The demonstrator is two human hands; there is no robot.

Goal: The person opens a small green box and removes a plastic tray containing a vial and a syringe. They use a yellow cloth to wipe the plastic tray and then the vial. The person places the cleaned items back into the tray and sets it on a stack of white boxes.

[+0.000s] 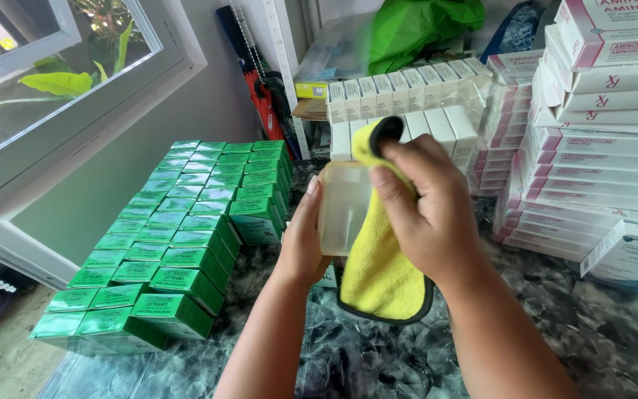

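Observation:
My left hand (303, 240) holds a small clear plastic box (342, 207) upright above the dark marbled countertop (555, 310). My right hand (426, 210) grips a yellow cloth with a black edge (379, 273) and presses it against the box's right side. The cloth hangs down below my right wrist and folds over the box's top corner. Both hands are raised in the middle of the view.
Rows of green cartons (186, 229) fill the left of the counter. White cartons (400, 100) stand behind the hands, and pink-and-white boxes (592, 162) are stacked at right. A green bag (415, 26) lies at the back; a window (46, 81) is at left.

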